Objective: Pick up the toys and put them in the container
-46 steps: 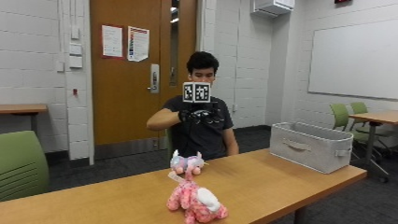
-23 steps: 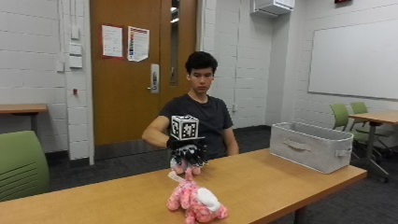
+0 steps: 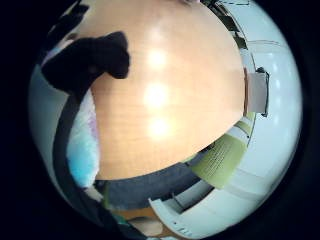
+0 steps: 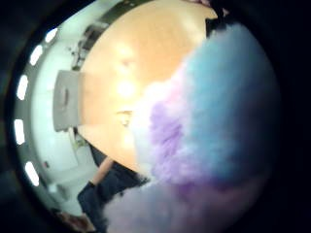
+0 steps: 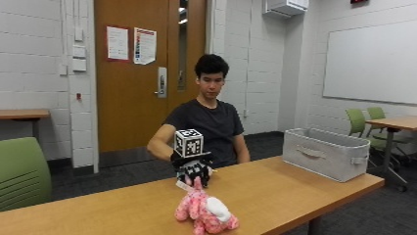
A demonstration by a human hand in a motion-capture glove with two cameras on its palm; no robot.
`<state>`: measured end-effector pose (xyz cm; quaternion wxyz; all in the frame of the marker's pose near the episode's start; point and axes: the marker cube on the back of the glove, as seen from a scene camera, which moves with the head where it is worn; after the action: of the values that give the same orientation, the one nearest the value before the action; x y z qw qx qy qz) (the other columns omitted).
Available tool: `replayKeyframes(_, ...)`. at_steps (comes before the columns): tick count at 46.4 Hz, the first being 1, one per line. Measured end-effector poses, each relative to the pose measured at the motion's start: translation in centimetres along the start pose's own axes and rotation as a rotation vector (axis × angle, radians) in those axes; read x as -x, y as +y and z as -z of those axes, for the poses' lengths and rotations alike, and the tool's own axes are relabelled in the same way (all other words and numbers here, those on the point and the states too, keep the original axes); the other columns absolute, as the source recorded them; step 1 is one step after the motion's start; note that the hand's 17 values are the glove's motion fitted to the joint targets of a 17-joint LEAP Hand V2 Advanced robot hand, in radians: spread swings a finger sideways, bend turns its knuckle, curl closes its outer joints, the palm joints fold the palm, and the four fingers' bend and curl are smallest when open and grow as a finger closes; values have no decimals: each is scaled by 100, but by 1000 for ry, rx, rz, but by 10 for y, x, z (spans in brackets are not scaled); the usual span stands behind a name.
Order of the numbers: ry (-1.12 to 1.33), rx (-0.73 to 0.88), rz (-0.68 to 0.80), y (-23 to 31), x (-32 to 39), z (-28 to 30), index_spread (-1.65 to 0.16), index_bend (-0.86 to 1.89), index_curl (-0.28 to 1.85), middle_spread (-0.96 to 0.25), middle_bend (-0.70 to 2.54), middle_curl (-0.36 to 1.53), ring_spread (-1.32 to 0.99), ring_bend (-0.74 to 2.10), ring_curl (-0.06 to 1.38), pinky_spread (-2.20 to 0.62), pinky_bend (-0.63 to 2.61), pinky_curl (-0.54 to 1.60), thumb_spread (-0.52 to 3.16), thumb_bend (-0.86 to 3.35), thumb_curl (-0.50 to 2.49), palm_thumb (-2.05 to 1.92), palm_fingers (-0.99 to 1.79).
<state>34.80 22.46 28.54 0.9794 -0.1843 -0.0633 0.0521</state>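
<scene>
Wooden tabletop runs in front of me, with a door and block walls behind. My gloved right hand is down on the far pastel plush toy, which sits on the table just behind the pink plush toy. From outside, my hand covers most of that pastel toy; only a pale scrap shows under it. The thumb-side palm view is filled with blue, purple and pink fur, so the toy lies right against my palm. In the little-finger-side view one black fingertip curls over the fur's edge, so I judge my fingers are closing round it, though I cannot see whether they have it all the way round.

Risks, as I judge them: soft fur gives little to hook, so if I lift with only a tuft pinched, the toy could slip out and drop back onto the table, or tumble onto the pink one and knock it toward the near edge. The grey fabric container stands well apart, near the table's end at my left, so the carry is long and a hanging limb could catch its rim.
</scene>
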Motion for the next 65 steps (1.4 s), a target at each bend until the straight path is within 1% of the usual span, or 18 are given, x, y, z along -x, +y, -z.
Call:
replayKeyframes(5, -28, 12, 18, -1, 2, 6, -40, 56, 48, -22, 17, 33, -34, 28, 23, 0, 80, 31, 104, 4, 25, 12, 37)
replayKeyframes(11, -24, -6, 17, -3, 0, 14, -39, 59, 53, -27, 20, 34, -43, 38, 26, -5, 77, 30, 116, 14, 30, 30, 47)
replayKeyframes(14, -7, -26, 14, -3, 0, 18, -39, 52, 53, -29, 24, 35, -48, 48, 29, -9, 75, 30, 121, 21, 34, 42, 54)
replayKeyframes(17, -13, -45, 9, -4, 2, 24, -38, 39, 52, -32, 37, 39, -52, 58, 31, -15, 74, 29, 123, 26, 38, 53, 65)
replayKeyframes(18, -13, -48, 5, -4, 3, 25, -38, 31, 50, -34, 42, 41, -54, 65, 33, -18, 78, 30, 120, 27, 40, 56, 76)
replayKeyframes(20, 2, -52, -4, -7, 5, 27, -38, 19, 47, -36, 45, 42, -55, 75, 35, -24, 82, 30, 115, 28, 43, 61, 89)
replayKeyframes(22, 21, -50, -13, -12, 7, 31, -38, 9, 44, -38, 47, 44, -54, 87, 40, -29, 84, 31, 110, 28, 45, 64, 98)
replayKeyframes(24, 30, -47, -18, -16, 12, 37, -38, 5, 42, -40, 50, 46, -53, 94, 43, -33, 85, 32, 106, 28, 47, 66, 102)
replayKeyframes(31, 25, -101, -21, -22, 40, 80, -38, 5, 37, -44, 57, 51, -49, 107, 49, -41, 88, 35, 93, 26, 55, 70, 101)
replayKeyframes(37, -11, -128, -14, -32, 73, 140, -38, 6, 32, -46, 61, 55, -47, 113, 51, -44, 90, 36, 84, 24, 60, 71, 100)
replayKeyframes(44, 29, -238, -13, -55, 123, 214, -37, 8, 26, -47, 63, 58, -46, 115, 51, -45, 92, 37, 78, 22, 65, 72, 99)
replayKeyframes(49, 36, -294, -19, -64, 173, 260, -37, 9, 23, -47, 63, 59, -45, 116, 51, -45, 92, 37, 76, 20, 69, 71, 100)
replayKeyframes(54, 38, -347, -40, -60, 236, 294, -36, 9, 19, -48, 64, 61, -44, 118, 50, -45, 92, 36, 73, 19, 72, 71, 101)
replayKeyframes(59, 24, -368, -8, -67, 292, 317, -36, 10, 16, -48, 64, 63, -43, 119, 50, -45, 91, 36, 71, 18, 75, 71, 102)
replayKeyframes(65, 24, -391, 35, -74, 360, 330, -36, 11, 12, -49, 63, 64, -43, 119, 49, -46, 90, 36, 70, 16, 79, 71, 102)
